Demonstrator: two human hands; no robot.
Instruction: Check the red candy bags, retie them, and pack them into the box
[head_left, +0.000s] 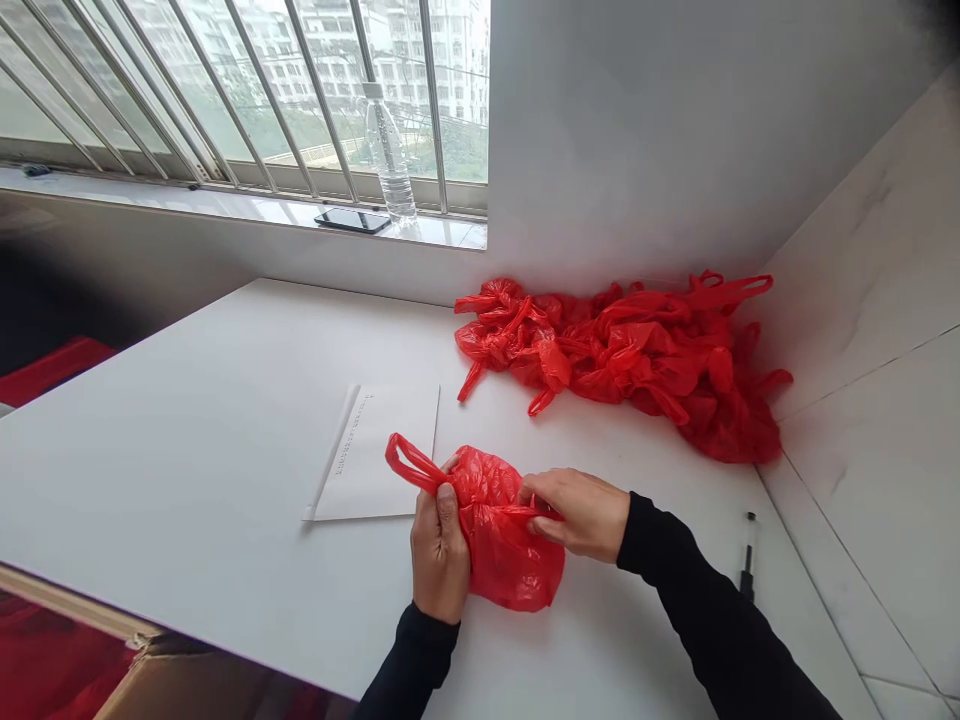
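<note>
A red plastic bag (514,565) is held between both hands above the white table (225,420). My left hand (441,550) grips its left side, with the thumb on top and one loop handle (412,465) sticking out past the fingers. On the bag's right side my right hand (577,512) pinches the plastic near the upper edge between thumb and fingers. What the bag contains, if anything, is hidden. Just behind the left hand lies a white sheet or booklet (382,450) with a column of small print.
A heap of crumpled, knotted red plastic bags (622,350) lies against the back wall. Near the right wall is a black pen (748,560). On the windowsill are a phone (352,219) and a clear water bottle (391,165). A cardboard box (180,680) stands below the table's front edge.
</note>
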